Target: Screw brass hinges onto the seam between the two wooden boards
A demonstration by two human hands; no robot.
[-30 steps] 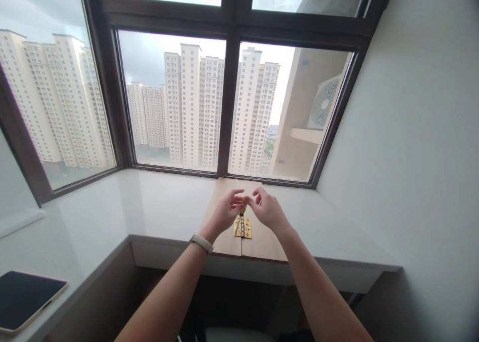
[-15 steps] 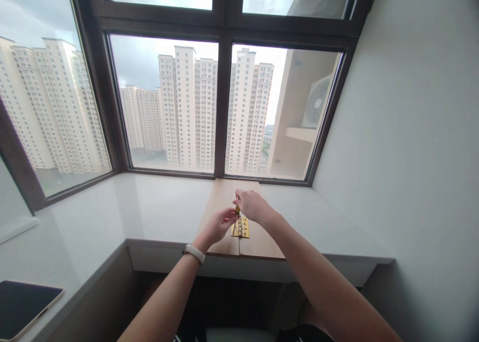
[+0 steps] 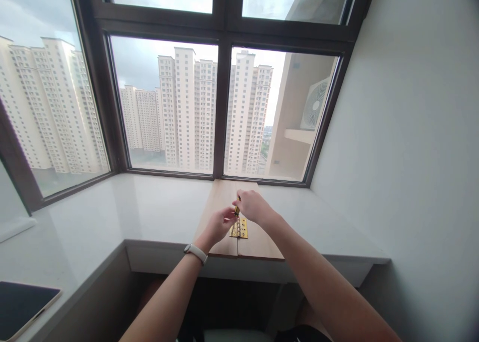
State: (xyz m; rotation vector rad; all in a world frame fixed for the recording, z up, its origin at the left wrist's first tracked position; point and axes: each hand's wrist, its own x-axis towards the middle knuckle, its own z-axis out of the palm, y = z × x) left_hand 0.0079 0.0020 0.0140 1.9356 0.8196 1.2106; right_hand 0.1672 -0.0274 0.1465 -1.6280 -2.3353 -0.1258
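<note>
My right hand (image 3: 253,204) is closed round the top of a screwdriver (image 3: 237,210) with a yellow and black handle, held steeply upright. From the left, my left hand (image 3: 221,223) pinches the lower part of the same screwdriver, its fingertips hiding most of the shaft. Below the fingers lies a gold-coloured hinge (image 3: 243,229), opened flat across the seam between two light wooden boards (image 3: 220,194). Dark screws or holes show on its right leaf. The screwdriver's tip is too small to make out over the left leaf.
The boards rest side by side on a white windowsill (image 3: 160,207) and slightly overhang its front edge. A tablet-like device (image 3: 26,304) lies at the lower left. Dark-framed windows (image 3: 220,107) stand behind, and a white wall (image 3: 404,132) rises on the right.
Both hands stay at the screwdriver above the hinge, with very little movement. The whole view has shifted slightly.
</note>
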